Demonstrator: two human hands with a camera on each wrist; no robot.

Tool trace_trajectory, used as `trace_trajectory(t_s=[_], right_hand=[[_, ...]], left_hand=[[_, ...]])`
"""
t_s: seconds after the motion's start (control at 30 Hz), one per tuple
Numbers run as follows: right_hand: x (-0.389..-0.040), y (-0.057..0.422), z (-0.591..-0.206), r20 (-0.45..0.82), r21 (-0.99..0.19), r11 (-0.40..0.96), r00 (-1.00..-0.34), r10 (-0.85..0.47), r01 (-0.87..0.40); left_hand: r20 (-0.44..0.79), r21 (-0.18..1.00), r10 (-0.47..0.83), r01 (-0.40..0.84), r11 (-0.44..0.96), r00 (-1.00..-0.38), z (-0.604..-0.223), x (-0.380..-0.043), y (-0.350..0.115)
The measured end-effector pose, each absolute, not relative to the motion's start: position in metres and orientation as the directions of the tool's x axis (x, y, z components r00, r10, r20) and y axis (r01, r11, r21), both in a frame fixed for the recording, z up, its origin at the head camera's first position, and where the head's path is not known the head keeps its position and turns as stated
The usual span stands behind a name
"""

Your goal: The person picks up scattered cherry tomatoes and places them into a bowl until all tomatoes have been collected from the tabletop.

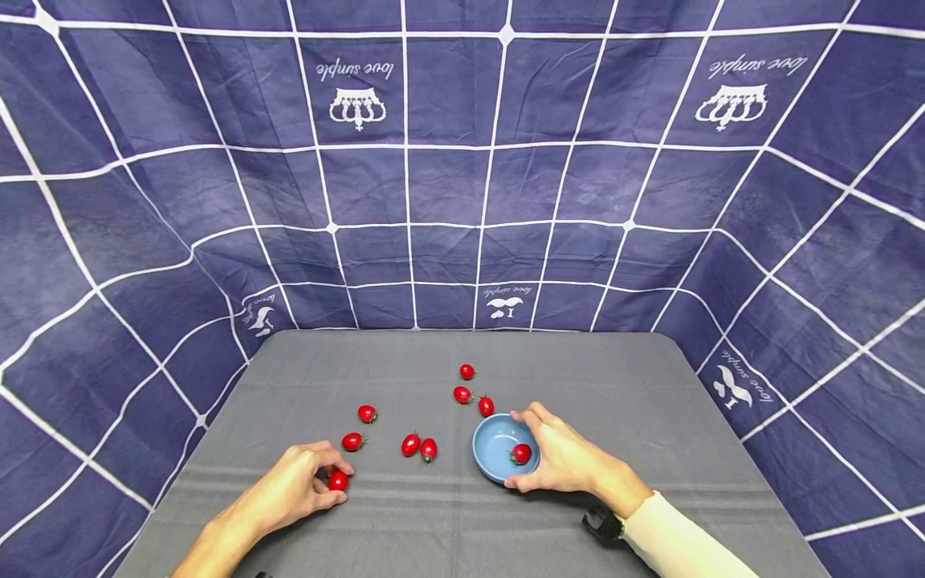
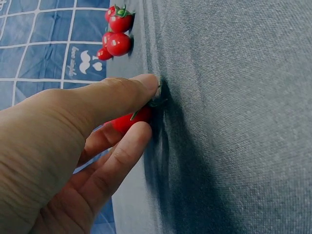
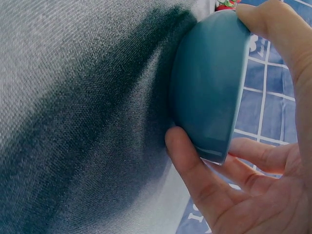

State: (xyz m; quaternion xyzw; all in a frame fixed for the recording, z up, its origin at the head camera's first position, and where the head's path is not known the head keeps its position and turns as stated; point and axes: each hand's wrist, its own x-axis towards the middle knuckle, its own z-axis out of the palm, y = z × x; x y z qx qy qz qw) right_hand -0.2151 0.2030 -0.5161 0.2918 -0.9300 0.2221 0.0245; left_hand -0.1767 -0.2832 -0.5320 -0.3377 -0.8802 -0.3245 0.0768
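Between my left fingers (image 2: 127,148), I'm pinching a cherry tomato (image 1: 337,480) down at the desk (image 1: 578,369); gentle pressure should spare its skin. Off to their right, my right fingers (image 3: 187,163) clasp the blue bowl (image 1: 493,460), another tomato (image 1: 521,454) inside; best kept level.

Blue cloth (image 1: 448,185), gridded in white, hangs behind the grey bench (image 1: 578,369) and along its 2 sides.
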Motion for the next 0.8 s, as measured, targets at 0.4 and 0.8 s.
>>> trace_trajectory(t_s=[0.4, 0.8], right_hand=[[-0.215, 0.202, -0.517, 0.173, -0.392, 0.732, -0.826, -0.536, -0.557], [-0.216, 0.204, -0.517, 0.164, -0.411, 0.727, -0.829, -0.534, -0.550]], left_hand=[[0.344, 0.541, 0.531, 0.626, 0.561, -0.774, -0.521, -0.179, -0.270], [0.382, 0.519, 0.517, 0.641, 0.566, -0.766, -0.507, -0.190, -0.243]])
